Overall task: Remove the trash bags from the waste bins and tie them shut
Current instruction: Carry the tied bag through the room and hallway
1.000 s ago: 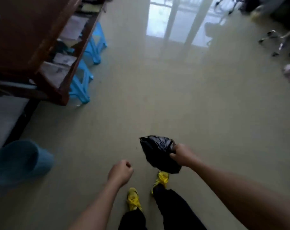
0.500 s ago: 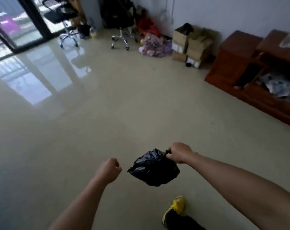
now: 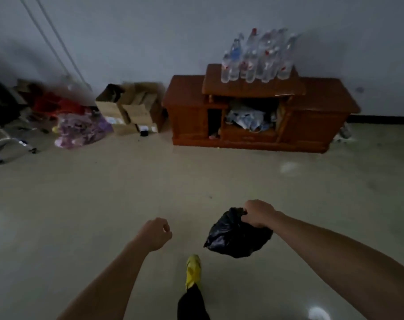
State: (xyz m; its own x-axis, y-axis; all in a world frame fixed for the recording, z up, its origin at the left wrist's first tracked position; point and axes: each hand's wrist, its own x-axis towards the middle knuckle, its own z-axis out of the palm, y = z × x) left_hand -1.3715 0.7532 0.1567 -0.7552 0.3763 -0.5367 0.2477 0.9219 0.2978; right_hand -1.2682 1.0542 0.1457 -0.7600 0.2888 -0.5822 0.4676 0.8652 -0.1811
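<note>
The right hand (image 3: 258, 213) grips the black trash bag (image 3: 236, 234) at its bunched top, seemingly tied; the bag hangs below-left. The left hand (image 3: 156, 233) is an empty fist.

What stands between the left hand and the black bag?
Nothing visible does. Only floor shows in the gap between the left hand and the bag, which the right hand grips at its top.
</note>
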